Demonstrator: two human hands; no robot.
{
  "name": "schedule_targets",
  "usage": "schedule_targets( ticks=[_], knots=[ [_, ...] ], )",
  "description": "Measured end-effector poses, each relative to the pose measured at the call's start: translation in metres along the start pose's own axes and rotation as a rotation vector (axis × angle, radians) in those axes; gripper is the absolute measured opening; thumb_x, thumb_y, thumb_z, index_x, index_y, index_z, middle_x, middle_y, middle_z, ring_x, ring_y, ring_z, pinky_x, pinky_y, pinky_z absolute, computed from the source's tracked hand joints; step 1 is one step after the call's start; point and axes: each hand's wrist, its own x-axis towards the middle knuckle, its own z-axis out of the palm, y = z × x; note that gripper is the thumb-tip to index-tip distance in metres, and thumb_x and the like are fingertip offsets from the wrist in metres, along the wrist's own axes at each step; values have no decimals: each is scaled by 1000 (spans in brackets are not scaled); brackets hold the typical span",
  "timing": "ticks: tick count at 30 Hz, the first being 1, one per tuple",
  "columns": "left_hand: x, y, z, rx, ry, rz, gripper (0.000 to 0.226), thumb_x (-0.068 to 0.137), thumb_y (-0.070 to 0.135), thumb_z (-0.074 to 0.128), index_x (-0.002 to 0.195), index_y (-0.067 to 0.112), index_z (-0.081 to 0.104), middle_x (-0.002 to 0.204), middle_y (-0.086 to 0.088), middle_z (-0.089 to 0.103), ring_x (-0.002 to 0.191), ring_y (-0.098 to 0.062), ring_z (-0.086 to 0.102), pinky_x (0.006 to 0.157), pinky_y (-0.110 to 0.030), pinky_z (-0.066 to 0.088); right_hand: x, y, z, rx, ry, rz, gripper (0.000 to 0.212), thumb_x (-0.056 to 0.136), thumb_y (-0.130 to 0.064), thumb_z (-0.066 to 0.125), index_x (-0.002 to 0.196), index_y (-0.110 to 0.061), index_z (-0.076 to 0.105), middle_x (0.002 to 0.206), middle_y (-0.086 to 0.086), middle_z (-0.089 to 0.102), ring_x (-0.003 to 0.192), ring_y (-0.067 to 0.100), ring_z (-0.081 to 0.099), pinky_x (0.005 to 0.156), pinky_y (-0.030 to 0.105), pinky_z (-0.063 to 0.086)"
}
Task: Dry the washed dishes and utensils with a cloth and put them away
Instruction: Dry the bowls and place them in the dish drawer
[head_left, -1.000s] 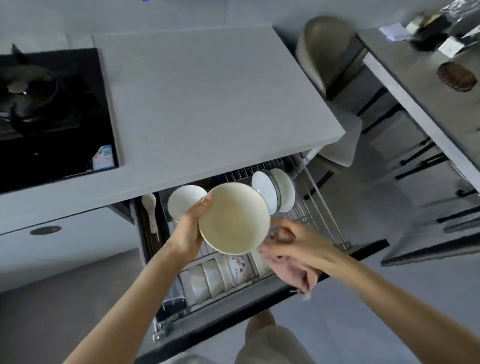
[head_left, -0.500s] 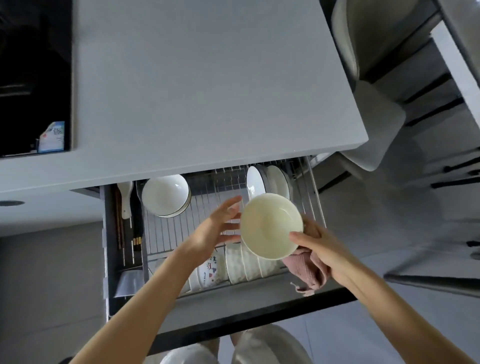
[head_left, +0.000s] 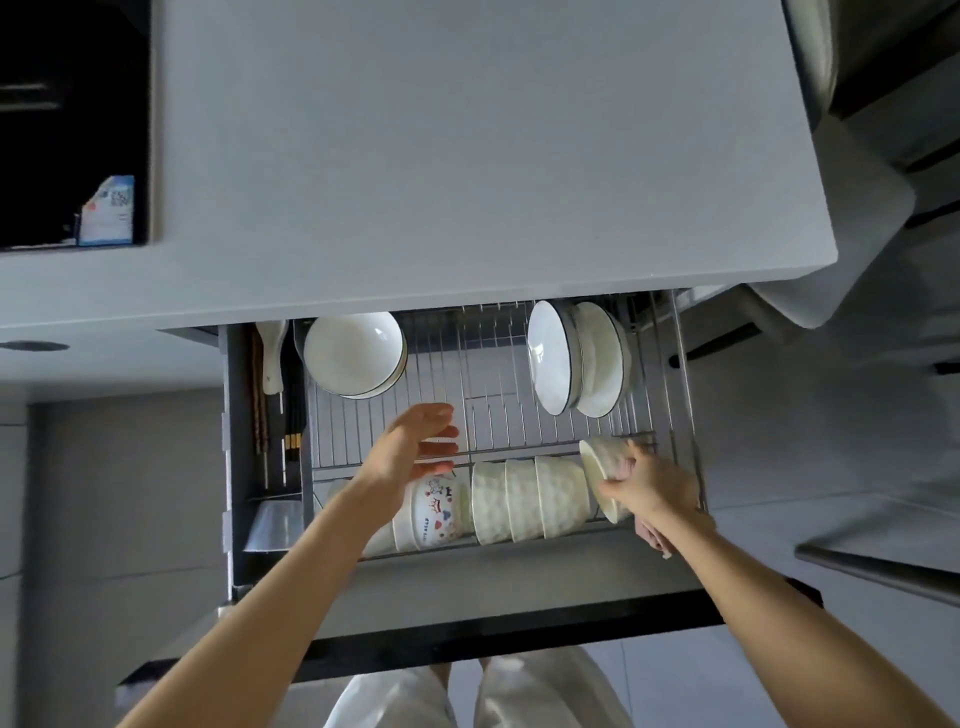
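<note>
Below grey countertop (head_left: 467, 156), in pulled-out wire rack drawer (head_left: 493, 374): right hand (head_left: 652, 488), fingers curled round rim, holds cream bowl (head_left: 602, 467) on edge at right end of bowl row (head_left: 530, 501), pink cloth (head_left: 649, 538) tucked beneath. Left hand (head_left: 410, 447), fingers loosely spread, hovers over cartoon-print bowl (head_left: 441, 512); forearm hides row's left end. Plates (head_left: 576, 358) upright behind. Print lettering unreadable.

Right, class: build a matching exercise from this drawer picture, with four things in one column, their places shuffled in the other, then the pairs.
1 white ceramic spoon
2 cream dimpled bowl held by the right hand
3 cartoon-printed bowl
4 dark-rimmed white plates

A upright, back right of the wire rack
B right end of the front row, tilted
C narrow left compartment, beside chopsticks
D front row, left of the stacked cream bowls

Pairs: 1-C, 2-B, 3-D, 4-A
</note>
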Motion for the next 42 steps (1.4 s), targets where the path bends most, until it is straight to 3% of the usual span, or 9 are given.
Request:
schedule_targets(
  ticks=[6, 10, 16, 20, 22, 26, 30, 36, 42],
  knots=[
    [-1, -12, -8, -60, 48, -18, 25, 95, 22, 50, 114, 10, 60, 103, -10, 65, 93, -25, 63, 91, -41, 51, 11, -16, 43, -63, -66, 41, 86, 75, -70, 60, 140, -21, 35, 108, 1, 68, 85, 19, 68, 70, 30, 56],
    [-3, -20, -11, -101, 75, -37, 23, 95, 20, 50, 112, 9, 60, 99, -9, 66, 88, -23, 64, 82, -35, 54, 12, -13, 51, -1, -72, 23, 90, 78, -71, 56, 145, -18, 30, 116, 5, 66, 76, 16, 64, 48, 21, 42],
    [-7, -34, -14, -128, 122, -61, 24, 95, 17, 52, 113, 6, 60, 98, -10, 67, 87, -24, 65, 79, -33, 55, 13, -9, 62, 74, -111, -1, 85, 78, -73, 52, 142, -21, 33, 65, -4, 54, 44, 8, 50, 37, 21, 32],
    [-15, -41, -16, -163, 147, -52, 22, 95, 17, 53, 112, 5, 60, 95, -10, 68, 87, -25, 65, 79, -34, 55, 12, -18, 46, 43, -147, 3, 81, 78, -68, 58, 141, -22, 37, 89, 0, 66, 53, 10, 55, 46, 23, 41],
    [-22, -44, -19, -169, 157, -32, 23, 95, 17, 53, 112, 5, 59, 98, -11, 68, 90, -26, 66, 81, -35, 55, 0, -31, 30, -33, -54, -28, 87, 80, -69, 56, 147, -22, 27, 79, -3, 64, 61, 12, 61, 47, 25, 45],
    [-45, -48, -31, -213, 204, 8, 24, 95, 17, 53, 115, 5, 59, 103, -14, 68, 93, -27, 66, 79, -34, 55, -42, -81, -7, 384, -98, -322, 83, 84, -60, 54, 149, -21, 19, 67, 5, 67, 49, 15, 66, 46, 29, 52],
    [-79, -55, -53, -244, 238, 62, 30, 94, 30, 52, 117, 11, 59, 114, -11, 65, 103, -26, 62, 89, -38, 51, -108, -159, -52, 713, -303, -548, 75, 83, -54, 54, 147, -22, 30, 109, -12, 61, 90, 4, 57, 95, 29, 45],
    [-157, -71, -121, -521, 226, 210, 45, 86, 57, 44, 117, 30, 60, 118, -7, 65, 109, -28, 61, 97, -47, 47, -229, -259, -63, 699, -381, -981, 71, 81, -54, 58, 145, -35, 34, 119, -29, 53, 109, -12, 50, 100, 19, 37],
    [-266, -126, -236, -798, 126, 594, 59, 88, 50, 53, 133, 13, 51, 125, -21, 59, 107, -33, 60, 93, -49, 47, -370, -364, -27, 601, -587, -1298, 73, 80, -51, 53, 147, -34, 29, 142, -13, 45, 126, -3, 45, 101, 13, 36]
  ],
)
